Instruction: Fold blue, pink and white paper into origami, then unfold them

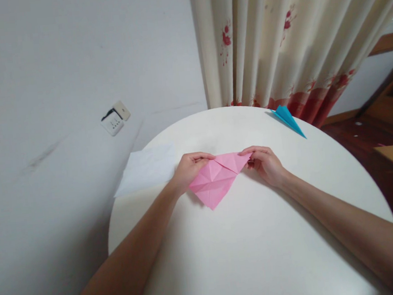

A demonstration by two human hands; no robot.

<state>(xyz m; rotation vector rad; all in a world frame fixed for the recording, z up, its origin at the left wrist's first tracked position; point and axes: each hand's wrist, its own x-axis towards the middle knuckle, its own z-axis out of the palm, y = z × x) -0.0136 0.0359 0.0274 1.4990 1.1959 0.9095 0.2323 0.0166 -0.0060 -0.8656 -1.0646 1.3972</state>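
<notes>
Pink paper, part-folded, pinched both ends

Pink paper (216,182): thin sht, matte, several creases. Top edge approx. straight; lower pt. narrows to a corner twd viewer. Diag. fold edge upper R, one crease running approx. L–R across mid., others meeting L of ctr. Pinched at upper L & R corner, over white tabletop (226,255), far half. Unclear if lower tip touches.

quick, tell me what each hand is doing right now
Left hand: closed, holding the pink paper near its upper left edge.
Right hand: closed, holding that paper's right corner.
</notes>
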